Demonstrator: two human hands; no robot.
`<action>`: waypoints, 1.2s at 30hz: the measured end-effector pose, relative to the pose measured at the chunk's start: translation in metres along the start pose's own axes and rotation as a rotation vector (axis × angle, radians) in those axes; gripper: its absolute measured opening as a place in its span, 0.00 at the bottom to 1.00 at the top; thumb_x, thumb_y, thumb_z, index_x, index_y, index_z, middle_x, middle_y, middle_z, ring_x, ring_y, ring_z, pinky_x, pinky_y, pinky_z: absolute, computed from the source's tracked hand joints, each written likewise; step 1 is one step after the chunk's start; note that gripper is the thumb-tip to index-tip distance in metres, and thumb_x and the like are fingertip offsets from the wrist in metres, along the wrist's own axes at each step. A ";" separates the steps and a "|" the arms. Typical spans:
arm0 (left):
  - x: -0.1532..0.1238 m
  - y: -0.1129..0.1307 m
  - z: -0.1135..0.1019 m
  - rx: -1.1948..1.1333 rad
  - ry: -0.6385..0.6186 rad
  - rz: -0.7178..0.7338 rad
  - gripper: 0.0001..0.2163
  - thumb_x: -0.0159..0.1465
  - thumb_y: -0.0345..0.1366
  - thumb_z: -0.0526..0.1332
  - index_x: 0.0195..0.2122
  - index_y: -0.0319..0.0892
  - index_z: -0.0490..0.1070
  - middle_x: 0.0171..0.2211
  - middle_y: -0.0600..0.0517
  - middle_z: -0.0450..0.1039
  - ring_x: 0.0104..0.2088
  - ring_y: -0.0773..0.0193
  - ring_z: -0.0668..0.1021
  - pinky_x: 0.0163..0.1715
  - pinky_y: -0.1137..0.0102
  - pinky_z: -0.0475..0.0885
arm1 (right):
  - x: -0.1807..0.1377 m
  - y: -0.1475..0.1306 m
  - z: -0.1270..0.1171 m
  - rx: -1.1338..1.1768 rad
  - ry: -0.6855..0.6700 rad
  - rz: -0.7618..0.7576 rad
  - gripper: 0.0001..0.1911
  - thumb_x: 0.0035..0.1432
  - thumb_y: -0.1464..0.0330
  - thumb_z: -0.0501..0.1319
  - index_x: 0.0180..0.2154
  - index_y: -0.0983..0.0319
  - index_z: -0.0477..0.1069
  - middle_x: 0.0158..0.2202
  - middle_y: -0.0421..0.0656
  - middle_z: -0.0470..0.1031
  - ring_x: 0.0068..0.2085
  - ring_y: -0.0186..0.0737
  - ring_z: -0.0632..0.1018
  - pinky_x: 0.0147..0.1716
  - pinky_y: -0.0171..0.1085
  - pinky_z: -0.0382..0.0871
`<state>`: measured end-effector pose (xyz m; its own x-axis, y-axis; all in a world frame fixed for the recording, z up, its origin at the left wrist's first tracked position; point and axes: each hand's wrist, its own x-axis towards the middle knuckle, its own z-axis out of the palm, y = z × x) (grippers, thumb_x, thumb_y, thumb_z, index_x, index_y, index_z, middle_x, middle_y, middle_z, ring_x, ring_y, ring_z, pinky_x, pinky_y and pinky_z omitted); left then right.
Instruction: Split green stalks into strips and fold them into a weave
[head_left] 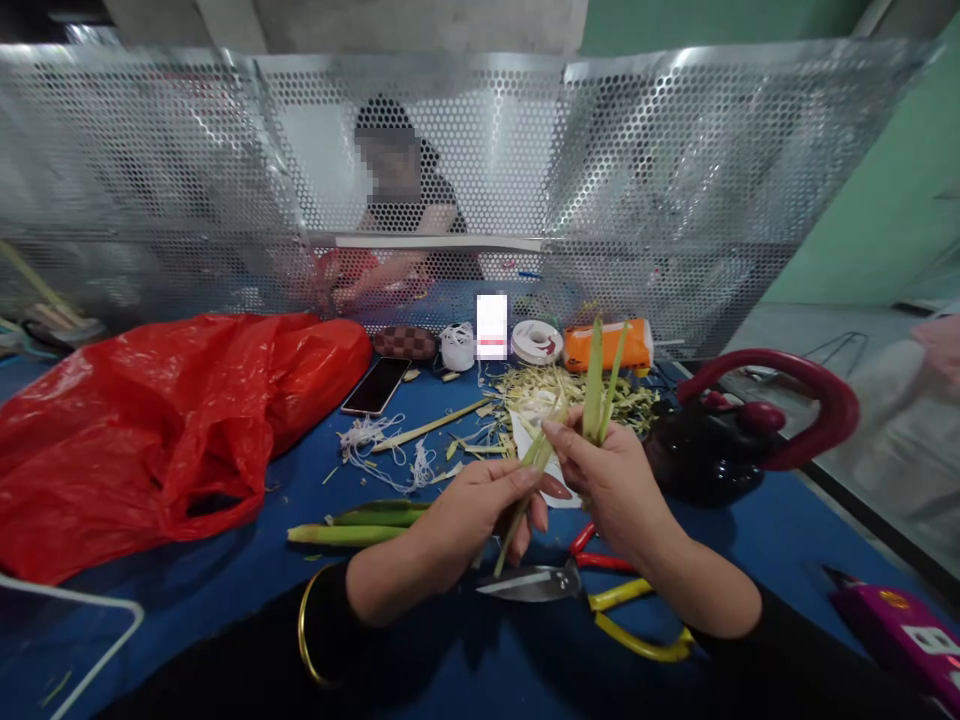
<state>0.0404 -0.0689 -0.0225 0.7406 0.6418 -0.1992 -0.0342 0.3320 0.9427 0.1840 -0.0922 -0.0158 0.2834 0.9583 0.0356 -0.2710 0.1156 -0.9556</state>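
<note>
My left hand pinched pale leaf strips between thumb and fingers. My right hand was closed around upright green leaf pieces. The strips were above the table, near the scissors. Beyond lay leaf scraps; a kettle stood beside my right hand.

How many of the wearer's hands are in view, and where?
2: the left hand, pinching thin strips, and the right hand, holding upright green blades, both above the blue table.
</note>
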 end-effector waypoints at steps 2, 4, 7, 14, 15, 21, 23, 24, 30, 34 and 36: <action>0.000 0.000 -0.001 -0.028 -0.027 -0.032 0.15 0.63 0.45 0.56 0.37 0.38 0.74 0.23 0.55 0.70 0.16 0.74 0.68 0.18 0.76 0.62 | 0.000 0.000 0.000 0.005 -0.026 0.023 0.16 0.47 0.63 0.70 0.25 0.61 0.63 0.15 0.29 0.55 0.16 0.24 0.52 0.13 0.28 0.43; 0.000 0.000 -0.001 -0.043 -0.049 -0.058 0.15 0.63 0.45 0.56 0.36 0.38 0.74 0.23 0.54 0.70 0.16 0.73 0.70 0.19 0.75 0.63 | 0.000 0.001 0.000 0.014 -0.051 0.039 0.15 0.47 0.63 0.69 0.27 0.61 0.64 0.16 0.29 0.54 0.16 0.24 0.51 0.13 0.28 0.43; 0.000 -0.001 -0.001 -0.051 -0.061 -0.073 0.16 0.63 0.45 0.55 0.30 0.37 0.71 0.22 0.53 0.71 0.16 0.72 0.71 0.19 0.75 0.63 | -0.002 0.002 -0.001 0.020 -0.059 0.055 0.13 0.48 0.64 0.69 0.30 0.61 0.68 0.16 0.29 0.53 0.17 0.25 0.51 0.13 0.27 0.44; -0.001 -0.001 0.002 -0.123 -0.050 -0.088 0.11 0.63 0.43 0.57 0.31 0.40 0.67 0.20 0.55 0.69 0.15 0.72 0.69 0.17 0.75 0.66 | -0.003 0.003 0.000 0.003 -0.025 0.062 0.13 0.46 0.65 0.69 0.25 0.60 0.64 0.16 0.29 0.55 0.17 0.25 0.54 0.15 0.27 0.49; -0.001 -0.002 0.002 -0.130 -0.041 -0.085 0.11 0.63 0.43 0.57 0.31 0.40 0.66 0.20 0.56 0.69 0.15 0.72 0.68 0.16 0.76 0.66 | -0.003 0.004 0.001 0.004 -0.023 0.060 0.14 0.46 0.65 0.69 0.25 0.60 0.64 0.16 0.30 0.56 0.18 0.26 0.55 0.15 0.28 0.51; 0.002 -0.003 0.005 -0.104 0.144 0.061 0.12 0.59 0.44 0.62 0.30 0.41 0.65 0.23 0.56 0.69 0.17 0.73 0.69 0.19 0.75 0.69 | -0.004 0.012 -0.001 -0.130 -0.057 -0.016 0.14 0.51 0.64 0.66 0.23 0.61 0.63 0.16 0.31 0.57 0.18 0.27 0.55 0.16 0.30 0.47; 0.001 -0.002 0.006 -0.067 0.193 0.104 0.12 0.60 0.43 0.62 0.28 0.40 0.64 0.23 0.56 0.69 0.16 0.75 0.68 0.17 0.77 0.65 | -0.004 0.013 -0.002 -0.141 -0.064 -0.024 0.14 0.52 0.64 0.66 0.23 0.61 0.63 0.16 0.31 0.56 0.18 0.26 0.54 0.16 0.30 0.46; 0.001 -0.001 0.006 -0.046 0.208 0.108 0.12 0.60 0.43 0.61 0.28 0.40 0.64 0.23 0.56 0.69 0.16 0.76 0.67 0.16 0.78 0.63 | -0.004 0.012 -0.002 -0.133 -0.067 -0.025 0.13 0.52 0.64 0.66 0.23 0.61 0.63 0.16 0.31 0.56 0.18 0.26 0.54 0.16 0.30 0.45; -0.003 0.004 0.008 0.055 0.254 0.099 0.13 0.61 0.45 0.59 0.28 0.40 0.64 0.23 0.56 0.69 0.15 0.78 0.64 0.13 0.80 0.54 | -0.004 0.005 -0.002 -0.098 -0.037 -0.030 0.14 0.51 0.62 0.66 0.23 0.61 0.64 0.15 0.30 0.52 0.18 0.27 0.52 0.17 0.31 0.43; -0.004 0.003 0.010 0.081 0.275 0.114 0.14 0.61 0.48 0.59 0.31 0.41 0.64 0.25 0.56 0.70 0.15 0.77 0.65 0.13 0.78 0.57 | -0.006 0.007 0.000 -0.178 -0.038 -0.078 0.15 0.52 0.63 0.65 0.20 0.61 0.63 0.15 0.31 0.53 0.18 0.27 0.53 0.18 0.32 0.46; -0.004 0.003 0.011 0.085 0.307 0.133 0.14 0.60 0.48 0.60 0.31 0.41 0.64 0.24 0.56 0.70 0.15 0.76 0.65 0.14 0.78 0.57 | -0.008 0.008 0.002 -0.218 -0.067 -0.097 0.15 0.52 0.64 0.64 0.19 0.61 0.62 0.15 0.32 0.54 0.19 0.28 0.53 0.18 0.33 0.46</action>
<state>0.0451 -0.0781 -0.0164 0.4964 0.8580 -0.1319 -0.0518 0.1810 0.9821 0.1778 -0.0981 -0.0233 0.2353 0.9614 0.1429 -0.0381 0.1560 -0.9870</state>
